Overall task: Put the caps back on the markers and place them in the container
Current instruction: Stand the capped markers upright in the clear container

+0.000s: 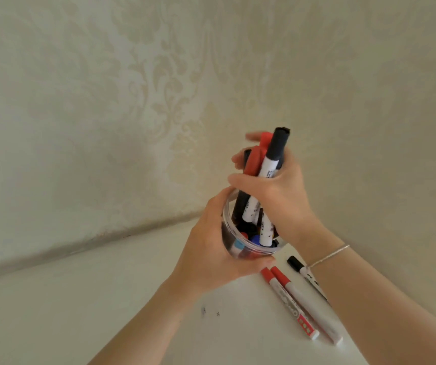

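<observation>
Markers, capped, stand bunched in the right hand, fingers curled round them, their lower ends inside the clear container gripped by the left hand. Judged step: dropping this bunch in. Next, three capped markers below the right wrist need collecting.

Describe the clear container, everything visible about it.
The clear container is a round jar of see-through plastic, open-topped, lifted off the white table and tilted. The left hand grips its side and base. Capped markers stand in it, with smaller coloured pieces at the bottom. The right hand grips a marker bundle whose lower ends reach inside it.
</observation>
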The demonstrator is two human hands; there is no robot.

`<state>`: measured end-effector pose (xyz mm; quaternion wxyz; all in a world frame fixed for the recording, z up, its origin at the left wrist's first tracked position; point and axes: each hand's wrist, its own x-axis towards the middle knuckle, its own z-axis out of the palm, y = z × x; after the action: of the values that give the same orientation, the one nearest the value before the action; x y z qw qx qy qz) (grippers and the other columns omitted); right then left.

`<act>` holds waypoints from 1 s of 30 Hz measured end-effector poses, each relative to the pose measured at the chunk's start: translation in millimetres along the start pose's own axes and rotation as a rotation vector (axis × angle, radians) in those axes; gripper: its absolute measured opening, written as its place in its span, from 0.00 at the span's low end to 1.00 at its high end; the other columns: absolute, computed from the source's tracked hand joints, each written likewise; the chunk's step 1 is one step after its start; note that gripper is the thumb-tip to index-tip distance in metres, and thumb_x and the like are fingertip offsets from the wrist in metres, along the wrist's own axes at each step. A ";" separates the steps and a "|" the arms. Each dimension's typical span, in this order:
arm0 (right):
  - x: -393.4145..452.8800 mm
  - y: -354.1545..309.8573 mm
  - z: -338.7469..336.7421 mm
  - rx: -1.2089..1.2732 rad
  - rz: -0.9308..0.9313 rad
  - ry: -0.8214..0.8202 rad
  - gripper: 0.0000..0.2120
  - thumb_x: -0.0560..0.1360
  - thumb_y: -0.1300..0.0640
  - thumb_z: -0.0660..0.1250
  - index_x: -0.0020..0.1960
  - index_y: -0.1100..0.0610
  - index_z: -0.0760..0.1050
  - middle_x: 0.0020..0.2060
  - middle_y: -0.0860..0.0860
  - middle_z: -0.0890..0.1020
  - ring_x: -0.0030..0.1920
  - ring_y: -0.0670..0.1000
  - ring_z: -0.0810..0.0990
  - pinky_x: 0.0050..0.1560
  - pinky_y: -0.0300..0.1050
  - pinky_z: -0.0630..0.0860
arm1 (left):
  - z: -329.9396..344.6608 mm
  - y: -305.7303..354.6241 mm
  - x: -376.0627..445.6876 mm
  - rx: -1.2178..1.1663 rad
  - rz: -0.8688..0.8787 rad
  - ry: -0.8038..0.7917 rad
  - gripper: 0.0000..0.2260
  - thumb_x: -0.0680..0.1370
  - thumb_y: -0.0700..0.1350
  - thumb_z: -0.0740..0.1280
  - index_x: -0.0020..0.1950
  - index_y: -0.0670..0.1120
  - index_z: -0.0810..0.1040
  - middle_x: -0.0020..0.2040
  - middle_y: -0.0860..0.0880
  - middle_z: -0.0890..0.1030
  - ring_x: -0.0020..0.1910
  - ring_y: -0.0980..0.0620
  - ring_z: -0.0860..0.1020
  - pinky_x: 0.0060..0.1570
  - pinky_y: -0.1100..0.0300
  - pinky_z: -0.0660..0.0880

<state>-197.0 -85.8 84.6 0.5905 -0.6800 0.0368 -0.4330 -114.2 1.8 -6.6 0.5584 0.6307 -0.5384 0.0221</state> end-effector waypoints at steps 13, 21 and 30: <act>13.8 21.0 -7.2 -0.614 -0.245 0.215 0.06 0.77 0.52 0.64 0.51 0.53 0.68 0.35 0.51 0.76 0.33 0.54 0.76 0.35 0.54 0.76 | -3.0 -1.2 3.4 0.040 -0.034 0.024 0.48 0.60 0.57 0.79 0.74 0.52 0.60 0.68 0.63 0.68 0.69 0.63 0.68 0.62 0.74 0.66; 21.4 9.5 -6.9 -0.696 -0.431 0.182 0.07 0.78 0.54 0.62 0.47 0.57 0.67 0.30 0.47 0.73 0.30 0.52 0.74 0.30 0.50 0.72 | -3.8 -1.0 3.8 0.057 -0.028 0.062 0.48 0.60 0.52 0.82 0.74 0.50 0.60 0.67 0.61 0.69 0.67 0.65 0.68 0.59 0.77 0.66; 20.7 4.8 -1.5 -0.417 -0.531 0.503 0.10 0.77 0.59 0.65 0.45 0.57 0.62 0.29 0.42 0.66 0.30 0.40 0.69 0.31 0.32 0.65 | -4.8 -2.4 5.2 0.014 -0.045 0.055 0.48 0.61 0.49 0.82 0.74 0.51 0.60 0.67 0.59 0.72 0.67 0.59 0.71 0.62 0.65 0.72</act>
<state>-182.8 -100.0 91.8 0.2809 -0.6439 0.0902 -0.7060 -107.5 1.4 -3.1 0.5689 0.6459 -0.5081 0.0307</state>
